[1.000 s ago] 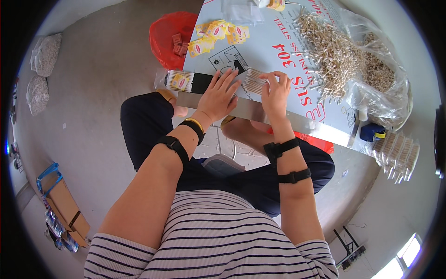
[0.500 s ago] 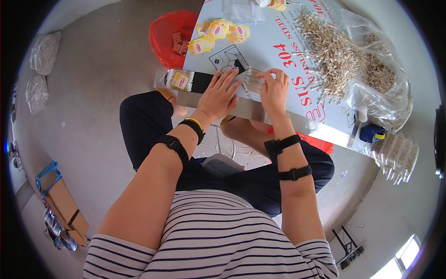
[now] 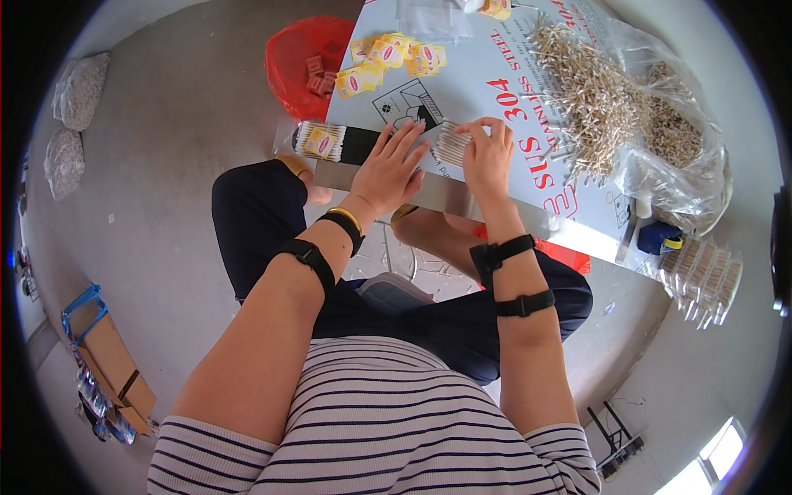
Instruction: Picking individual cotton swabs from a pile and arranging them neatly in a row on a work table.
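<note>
My left hand [image 3: 389, 172] lies flat on the table with its fingers stretched out. Its fingertips rest between a black strip [image 3: 357, 147] and a row of cotton swabs [image 3: 450, 148] laid side by side. Over the right end of that row is my right hand [image 3: 490, 158], its fingers bent and the index finger and thumb apart, touching the swabs. The hand partly hides them. Left of the black strip, a clear pack of cotton swabs [image 3: 333, 139] holds a yellow card [image 3: 320, 144] at the table's edge.
A large heap of loose swabs [image 3: 586, 99] spreads at the right, beside a clear bag [image 3: 681, 173]. Yellow cards [image 3: 388, 51] and clear sleeves [image 3: 437, 23] lie farther back. A red bag [image 3: 289, 66] hangs at the left edge. Stacked swab packs [image 3: 701, 276] stand at far right.
Both hands keep almost the same place and pose. The view has shifted very slightly.
</note>
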`<state>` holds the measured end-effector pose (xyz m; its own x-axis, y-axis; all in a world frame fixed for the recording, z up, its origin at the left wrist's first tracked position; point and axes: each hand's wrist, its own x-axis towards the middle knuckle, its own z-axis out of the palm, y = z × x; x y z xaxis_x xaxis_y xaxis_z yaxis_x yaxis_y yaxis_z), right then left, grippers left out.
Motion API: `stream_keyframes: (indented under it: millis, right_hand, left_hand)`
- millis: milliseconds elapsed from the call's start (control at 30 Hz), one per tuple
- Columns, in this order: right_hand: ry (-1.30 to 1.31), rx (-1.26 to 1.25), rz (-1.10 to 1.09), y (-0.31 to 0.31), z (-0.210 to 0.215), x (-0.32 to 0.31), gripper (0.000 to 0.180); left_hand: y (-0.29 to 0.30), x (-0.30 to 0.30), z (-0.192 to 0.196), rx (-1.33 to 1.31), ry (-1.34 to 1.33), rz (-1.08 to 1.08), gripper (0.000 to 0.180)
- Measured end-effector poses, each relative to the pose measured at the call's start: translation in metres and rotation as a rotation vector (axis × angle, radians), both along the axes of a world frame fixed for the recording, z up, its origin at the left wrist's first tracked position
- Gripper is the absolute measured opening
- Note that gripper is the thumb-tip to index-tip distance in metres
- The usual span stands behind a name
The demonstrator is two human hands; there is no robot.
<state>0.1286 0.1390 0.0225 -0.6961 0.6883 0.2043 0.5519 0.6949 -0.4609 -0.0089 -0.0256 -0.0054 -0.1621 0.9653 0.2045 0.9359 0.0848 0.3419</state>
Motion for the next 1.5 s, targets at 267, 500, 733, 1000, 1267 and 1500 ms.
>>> stream_keyframes:
  millis: [267, 500, 733, 1000, 1267, 1500]
  right_hand:
    - [-0.030, -0.005, 0.002, 0.001, -0.004, -0.001, 0.029]
    - [-0.010, -0.002, -0.015, 0.004, -0.004, -0.001, 0.030]
    - [-0.044, 0.009, -0.026, 0.007, -0.006, 0.002, 0.033]
    - [-0.036, -0.039, -0.057, 0.025, -0.009, 0.015, 0.040]
    - [-0.089, -0.057, 0.066, -0.027, -0.017, 0.042, 0.078]
    - [-0.138, 0.103, 0.037, -0.040, -0.038, 0.028, 0.084]
  left_hand:
    - [0.000, 0.000, 0.000, -0.001, -0.004, -0.003, 0.049]
    - [0.000, 0.000, 0.000, -0.007, 0.010, -0.003, 0.050]
    - [0.000, 0.000, 0.000, 0.006, -0.028, 0.003, 0.051]
    - [0.001, -0.001, 0.001, 0.012, -0.078, -0.008, 0.059]
    - [0.022, 0.004, -0.003, -0.037, 0.023, 0.016, 0.085]
    - [0.040, 0.019, -0.013, -0.055, 0.053, 0.022, 0.099]
